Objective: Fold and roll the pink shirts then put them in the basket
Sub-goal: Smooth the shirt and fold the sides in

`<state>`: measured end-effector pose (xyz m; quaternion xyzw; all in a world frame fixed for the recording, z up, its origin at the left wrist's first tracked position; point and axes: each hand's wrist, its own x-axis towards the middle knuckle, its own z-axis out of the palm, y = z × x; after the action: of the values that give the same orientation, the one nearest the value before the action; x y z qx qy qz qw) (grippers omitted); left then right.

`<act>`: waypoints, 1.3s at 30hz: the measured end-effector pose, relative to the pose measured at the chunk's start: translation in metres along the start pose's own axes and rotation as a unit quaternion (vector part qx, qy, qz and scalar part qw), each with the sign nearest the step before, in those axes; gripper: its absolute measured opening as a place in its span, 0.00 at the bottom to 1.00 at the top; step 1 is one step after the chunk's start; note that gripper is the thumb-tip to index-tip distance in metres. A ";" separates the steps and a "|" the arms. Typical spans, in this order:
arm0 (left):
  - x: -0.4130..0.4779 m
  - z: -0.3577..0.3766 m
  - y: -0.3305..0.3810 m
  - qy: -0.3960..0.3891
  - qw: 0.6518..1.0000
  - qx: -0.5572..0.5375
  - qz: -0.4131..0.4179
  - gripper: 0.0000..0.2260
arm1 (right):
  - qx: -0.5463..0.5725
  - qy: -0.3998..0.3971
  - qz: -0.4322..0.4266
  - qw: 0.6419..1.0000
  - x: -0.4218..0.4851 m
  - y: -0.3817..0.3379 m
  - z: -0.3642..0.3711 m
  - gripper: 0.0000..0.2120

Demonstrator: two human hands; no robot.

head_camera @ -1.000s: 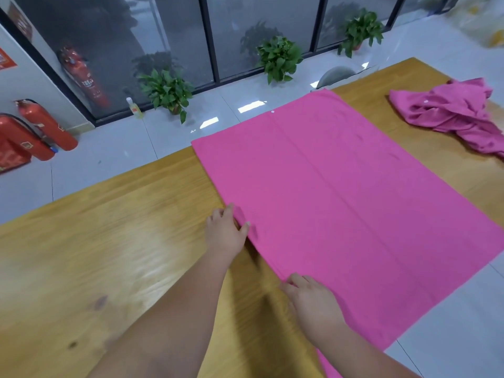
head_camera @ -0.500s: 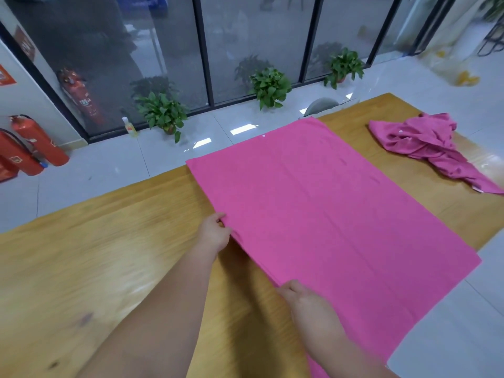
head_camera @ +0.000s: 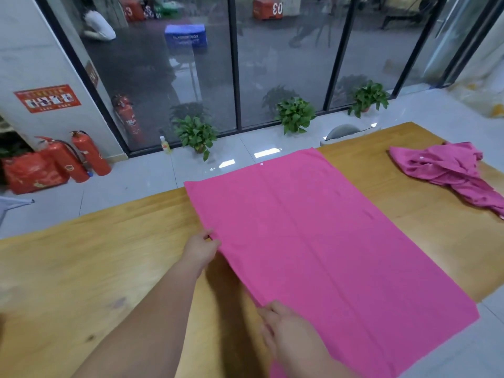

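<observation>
A pink shirt (head_camera: 321, 241) lies spread flat as a large rectangle across the wooden table (head_camera: 81, 268), its far and near ends hanging over the table edges. My left hand (head_camera: 201, 248) pinches the shirt's left edge, fingers closed on the cloth. Further toward me, my right hand (head_camera: 286, 326) grips the same left edge, which is lifted slightly off the wood. A second pink shirt (head_camera: 450, 170) lies crumpled at the table's far right. No basket is in view.
Beyond the table is a tiled floor with three potted plants (head_camera: 296, 114) along a glass wall. Red fire extinguishers (head_camera: 81, 156) stand at the left wall. A grey chair back (head_camera: 342, 130) shows behind the table's far edge.
Both hands went from resting on the shirt's left edge to gripping it, and the edge has risen a little. My head has tilted up, showing more of the window.
</observation>
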<state>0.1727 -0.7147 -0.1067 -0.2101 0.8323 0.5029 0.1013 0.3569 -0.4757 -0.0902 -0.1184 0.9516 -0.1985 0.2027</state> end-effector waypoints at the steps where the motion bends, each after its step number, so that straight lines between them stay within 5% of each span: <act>1: -0.007 0.000 0.011 -0.003 1.000 -0.009 0.010 0.19 | 0.001 0.020 0.007 1.000 -0.004 0.001 -0.006 0.40; 7: -0.020 0.020 0.064 -0.053 0.996 -0.062 0.047 0.30 | 0.007 0.170 0.061 0.984 -0.023 0.023 -0.049 0.25; 15: -0.035 0.061 0.143 -0.095 0.985 -0.094 0.110 0.36 | -0.035 0.294 0.106 0.949 -0.042 0.064 -0.098 0.24; 35: -0.037 0.242 0.290 -0.151 0.980 -0.040 0.126 0.33 | 0.049 0.270 0.105 0.956 -0.042 0.254 -0.195 0.25; 39: -0.020 0.283 0.313 -0.139 0.985 -0.020 0.102 0.40 | 0.098 0.272 0.085 0.954 -0.028 0.303 -0.203 0.24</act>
<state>0.0370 -0.3335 0.0152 -0.0539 0.8169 0.5516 0.1596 0.2499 -0.1302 -0.0395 0.0421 0.9532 -0.2971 -0.0366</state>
